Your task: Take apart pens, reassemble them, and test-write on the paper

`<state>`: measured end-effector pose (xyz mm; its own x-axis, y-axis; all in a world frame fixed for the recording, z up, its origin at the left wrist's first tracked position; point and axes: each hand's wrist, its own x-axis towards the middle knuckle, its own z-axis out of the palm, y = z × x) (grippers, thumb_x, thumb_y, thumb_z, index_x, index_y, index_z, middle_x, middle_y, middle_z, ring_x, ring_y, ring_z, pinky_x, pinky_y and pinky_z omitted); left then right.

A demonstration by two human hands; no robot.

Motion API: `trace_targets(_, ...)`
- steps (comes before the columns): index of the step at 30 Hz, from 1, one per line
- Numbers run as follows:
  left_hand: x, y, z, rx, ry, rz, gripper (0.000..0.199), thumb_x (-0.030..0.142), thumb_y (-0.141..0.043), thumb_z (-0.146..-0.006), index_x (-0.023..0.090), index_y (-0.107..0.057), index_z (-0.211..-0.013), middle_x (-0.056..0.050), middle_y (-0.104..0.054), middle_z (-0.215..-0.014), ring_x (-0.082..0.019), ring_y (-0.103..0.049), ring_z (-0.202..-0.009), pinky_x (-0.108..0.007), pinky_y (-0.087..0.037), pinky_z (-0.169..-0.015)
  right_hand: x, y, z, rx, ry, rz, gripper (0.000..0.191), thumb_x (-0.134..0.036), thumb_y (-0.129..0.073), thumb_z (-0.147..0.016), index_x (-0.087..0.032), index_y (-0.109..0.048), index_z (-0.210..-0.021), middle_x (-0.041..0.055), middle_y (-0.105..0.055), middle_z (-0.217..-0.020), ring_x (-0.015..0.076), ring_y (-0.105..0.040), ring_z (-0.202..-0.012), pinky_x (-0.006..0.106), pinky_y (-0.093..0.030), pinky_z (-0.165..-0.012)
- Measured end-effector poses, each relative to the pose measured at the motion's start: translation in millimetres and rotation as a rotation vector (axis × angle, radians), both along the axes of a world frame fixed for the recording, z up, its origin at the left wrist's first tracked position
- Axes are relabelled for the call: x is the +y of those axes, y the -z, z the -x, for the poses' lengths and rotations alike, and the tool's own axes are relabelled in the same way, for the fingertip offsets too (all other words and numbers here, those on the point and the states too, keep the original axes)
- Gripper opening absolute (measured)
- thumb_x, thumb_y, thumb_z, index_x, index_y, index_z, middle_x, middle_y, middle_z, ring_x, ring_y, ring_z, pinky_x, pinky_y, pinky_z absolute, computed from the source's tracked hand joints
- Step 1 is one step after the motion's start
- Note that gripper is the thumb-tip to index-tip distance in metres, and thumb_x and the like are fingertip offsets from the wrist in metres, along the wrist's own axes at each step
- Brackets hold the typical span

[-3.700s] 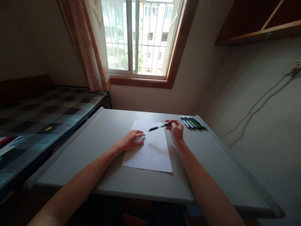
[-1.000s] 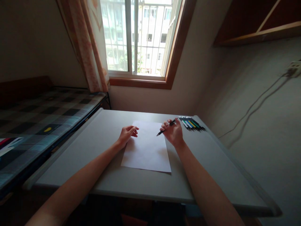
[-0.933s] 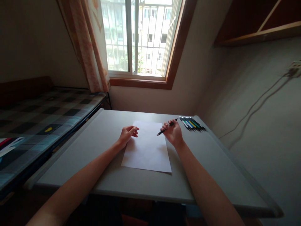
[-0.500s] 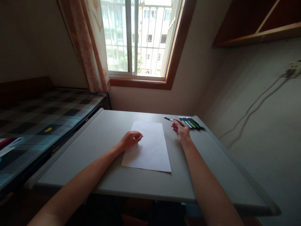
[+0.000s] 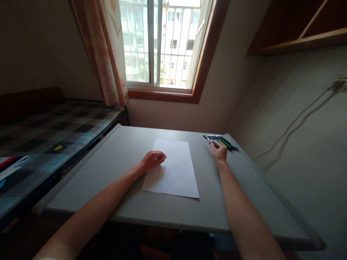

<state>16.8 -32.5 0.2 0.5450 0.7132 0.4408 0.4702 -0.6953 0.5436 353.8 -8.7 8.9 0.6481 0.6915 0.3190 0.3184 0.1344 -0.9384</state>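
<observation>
A blank white sheet of paper (image 5: 177, 173) lies on the grey table. My left hand (image 5: 152, 161) rests at its upper left side, fingers curled in and thumb close to the fingertips; I see nothing in it. At the right, my right hand (image 5: 219, 152) grips a slim dark pen (image 5: 209, 139) whose end points up and to the left. Just behind that hand lies a row of pens (image 5: 225, 143) with dark, green, yellow and blue parts, side by side. The hand covers part of the row.
The table (image 5: 114, 159) has a raised rim along its left and right sides. Left of it stands a bed with a checked mattress (image 5: 81, 117). Beyond are a barred window (image 5: 173, 47) and a curtain (image 5: 105, 57). A cord (image 5: 287, 126) hangs along the right wall.
My right hand has moved right with the pen, closer to the row and covering more of it. The left hand stays on the paper. The view has shifted slightly.
</observation>
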Motion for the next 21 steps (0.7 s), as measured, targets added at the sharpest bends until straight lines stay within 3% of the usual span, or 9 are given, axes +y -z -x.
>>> trace_targets(4, -0.3, -0.9, 0.2, 0.017, 0.002, -0.004, 0.022, 0.024, -0.047, -0.084, 0.014, -0.065, -0.077, -0.001, -0.061, -0.063, -0.008, -0.050, -0.055, -0.019, -0.039, -0.059, -1.6, -15.0, 5.6, 0.749, -0.023, -0.126, 0.009, -0.022, -0.052, -0.074, -0.017, -0.059, -0.076, -0.0012, -0.064, -0.061, 0.0098, -0.058, -0.054, 0.019, -0.045, -0.048)
trace_targets(7, -0.1, -0.6, 0.3, 0.029, 0.002, -0.011, 0.023, 0.025, -0.047, -0.084, 0.014, -0.065, -0.076, -0.001, -0.060, -0.063, -0.008, -0.050, -0.056, -0.019, -0.039, -0.059, -4.6, -23.2, 6.6, 0.985, -0.012, -0.145, 0.008, -0.018, -0.048, -0.075, -0.016, -0.054, -0.070, -0.0054, -0.056, -0.049, 0.0052, -0.048, -0.040, 0.015, -0.037, -0.039)
trace_targets(10, 0.7, 0.9, 0.5, 0.033, -0.002, -0.015, 0.024, 0.026, -0.046, -0.085, 0.014, -0.065, -0.076, -0.001, -0.060, -0.064, -0.008, -0.049, -0.056, -0.019, -0.039, -0.059, -5.7, -21.7, 6.5, 0.971, -0.024, -0.089, 0.008, -0.013, -0.047, -0.073, -0.018, -0.054, -0.073, -0.0059, -0.056, -0.049, 0.0054, -0.048, -0.038, 0.015, -0.037, -0.038)
trace_targets(16, 1.6, 2.6, 0.6, 0.040, 0.003, -0.013, 0.024, 0.026, -0.047, -0.084, 0.014, -0.066, -0.077, -0.001, -0.060, -0.064, -0.008, -0.048, -0.055, -0.019, -0.038, -0.059, -0.1, -2.5, 3.8, 0.581, 0.007, 0.004, 0.018, -0.014, -0.060, -0.063, -0.018, -0.059, -0.081, -0.0049, -0.062, -0.058, 0.0060, -0.053, -0.044, 0.014, -0.038, -0.038)
trace_targets(21, 1.1, 1.6, 0.8, 0.042, 0.007, -0.009, 0.023, 0.025, -0.046, -0.084, 0.014, -0.065, -0.077, -0.001, -0.060, -0.064, -0.008, -0.048, -0.055, -0.019, -0.038, -0.058, 4.0, 5.5, 4.4, 0.435, -0.123, 0.037, 0.016, -0.021, -0.061, -0.064, -0.016, -0.060, -0.079, 0.0014, -0.068, -0.071, 0.0088, -0.061, -0.057, 0.015, -0.042, -0.044)
